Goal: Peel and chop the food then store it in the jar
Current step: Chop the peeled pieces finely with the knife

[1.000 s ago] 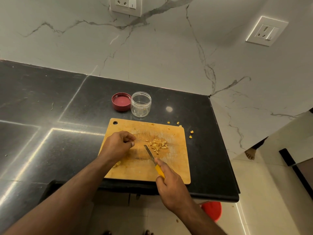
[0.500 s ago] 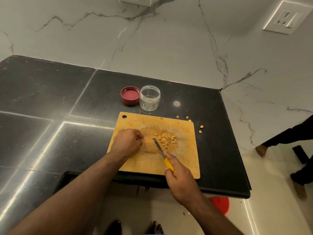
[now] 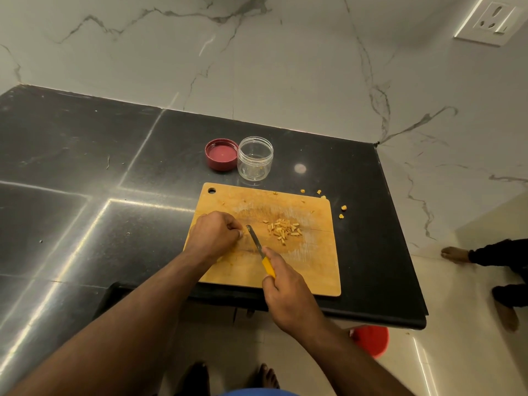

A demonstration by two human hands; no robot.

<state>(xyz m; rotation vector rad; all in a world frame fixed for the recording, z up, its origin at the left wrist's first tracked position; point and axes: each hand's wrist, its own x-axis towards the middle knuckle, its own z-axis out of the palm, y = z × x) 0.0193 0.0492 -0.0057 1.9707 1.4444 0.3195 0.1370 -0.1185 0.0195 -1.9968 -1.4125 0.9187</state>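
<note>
A wooden cutting board (image 3: 314, 270) lies on the black counter near its front edge. A small heap of chopped pale pieces (image 3: 284, 230) sits in the board's middle. My right hand (image 3: 288, 298) grips a knife (image 3: 258, 248) with a yellow handle; its blade tip points at my left hand (image 3: 213, 235). My left hand is curled on the board's left side, fingertips pressed down by the blade; whatever lies under them is hidden. Behind the board stand an open clear jar (image 3: 255, 160) and its red lid (image 3: 221, 154), lying upside down.
A few loose yellow bits (image 3: 343, 208) lie on the counter (image 3: 85, 172) past the board's far right corner. The marble wall carries a socket (image 3: 487, 22). Another person's bare feet (image 3: 454, 254) stand on the floor at right. A red bucket (image 3: 371, 340) sits below the counter edge.
The camera has shifted, so the scene sits further right and lower. The knife tip has closed in on my left fingertips. Another person's feet have come into view at right.
</note>
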